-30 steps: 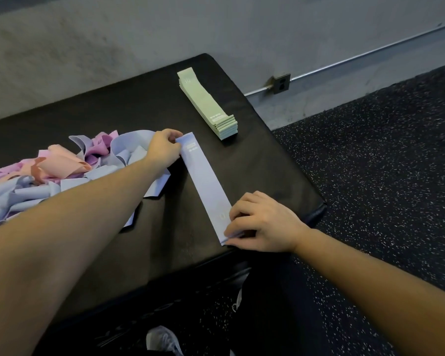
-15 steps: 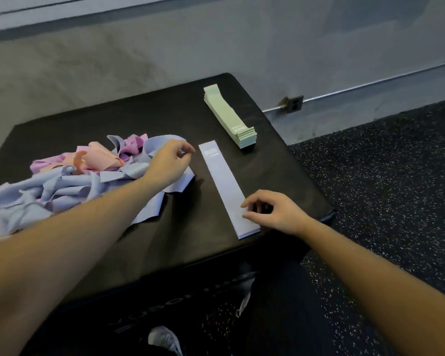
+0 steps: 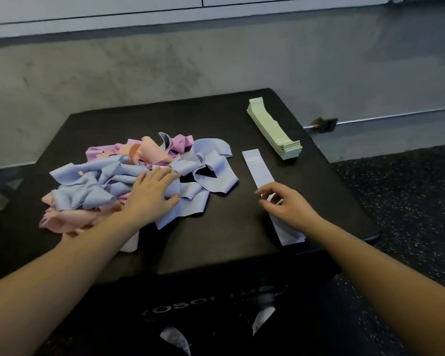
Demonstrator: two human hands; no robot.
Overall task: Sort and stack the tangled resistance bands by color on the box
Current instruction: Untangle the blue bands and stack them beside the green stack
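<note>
Left hand (image 3: 153,195) (fingers flat) rests on tangled bands (image 3: 108,183).

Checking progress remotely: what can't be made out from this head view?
- Near part of the blue band: hidden under the right hand.
- Tangled pile: band count unclear, left hand covers part.
- Green stack: layers too small to count.
- Box lettering: blurred.

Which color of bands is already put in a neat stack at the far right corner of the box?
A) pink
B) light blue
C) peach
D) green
D: the neat stack of green bands lies at the far right corner of the box, while only one flat light blue band lies beside it, and pink and peach bands remain in the tangled pile.
</note>
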